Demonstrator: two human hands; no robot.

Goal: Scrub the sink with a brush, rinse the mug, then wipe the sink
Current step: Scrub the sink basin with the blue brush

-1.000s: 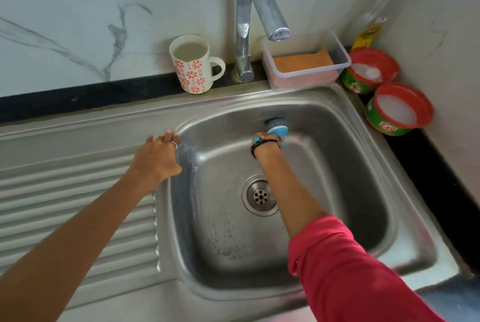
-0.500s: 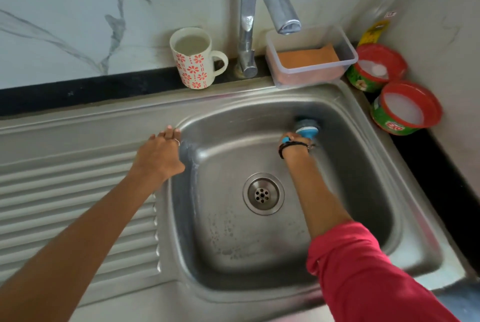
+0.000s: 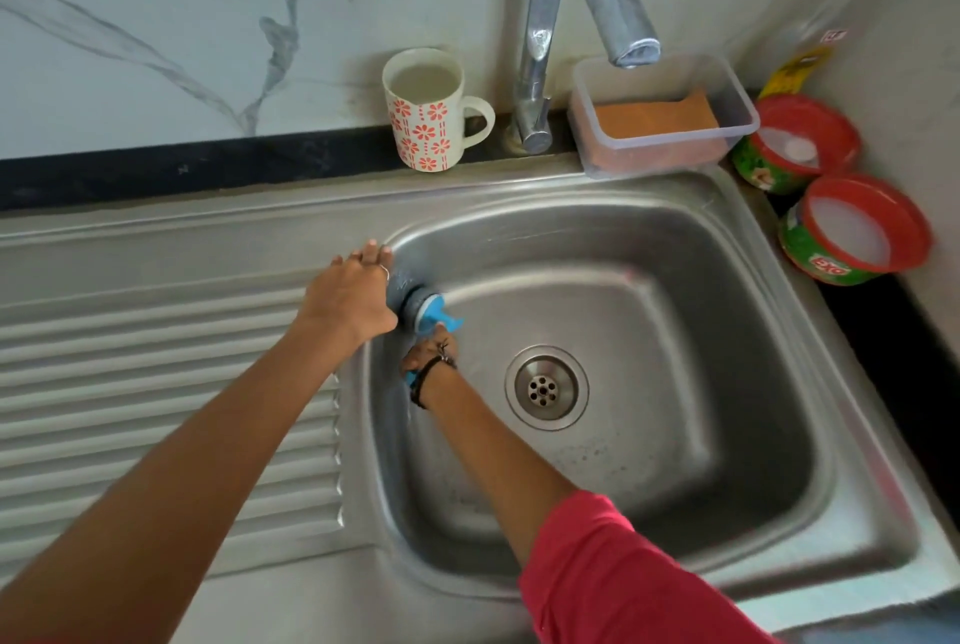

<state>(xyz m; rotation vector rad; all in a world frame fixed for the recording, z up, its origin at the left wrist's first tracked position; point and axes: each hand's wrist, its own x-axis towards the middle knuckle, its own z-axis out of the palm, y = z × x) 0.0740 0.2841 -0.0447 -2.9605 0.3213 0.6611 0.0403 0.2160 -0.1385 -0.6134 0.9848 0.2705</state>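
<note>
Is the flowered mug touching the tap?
Apart. The head view shows the mug left of the tap, with a strip of dark ledge visible between the mug's handle and the tap's base.

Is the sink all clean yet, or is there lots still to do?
Not yet. Nothing looks finished. The right hand is scrubbing the sink's left wall with the blue brush, while the left hand rests on the rim. The mug stands by the tap, not rinsed. Wiping comes last.
</note>
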